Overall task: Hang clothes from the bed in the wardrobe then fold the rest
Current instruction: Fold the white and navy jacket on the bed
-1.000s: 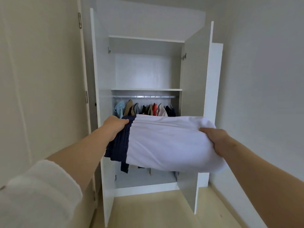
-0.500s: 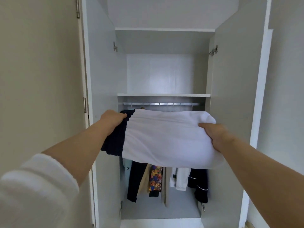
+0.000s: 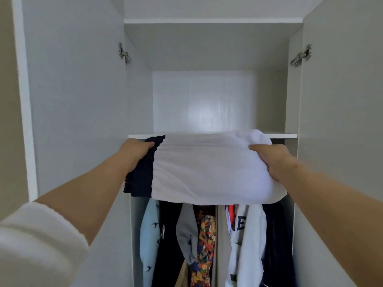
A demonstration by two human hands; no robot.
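I hold a stack of folded clothes [image 3: 209,168] in front of the open wardrobe, a white piece on top and a dark navy piece [image 3: 143,172] showing at its left end. My left hand [image 3: 134,151] grips the navy end. My right hand [image 3: 271,160] grips the white end. The stack's far edge is level with the front edge of the white shelf [image 3: 284,136]. The space above the shelf shows nothing in it.
Several garments hang below the shelf: a light blue one [image 3: 149,239], a grey one [image 3: 186,230], a patterned one [image 3: 205,245] and a white jersey [image 3: 246,239]. The left door [image 3: 72,100] and right door [image 3: 339,100] stand open on either side.
I have stepped close to the wardrobe. The stack has risen from the level of the hanging clothes to the shelf's front edge, both hands still holding it.
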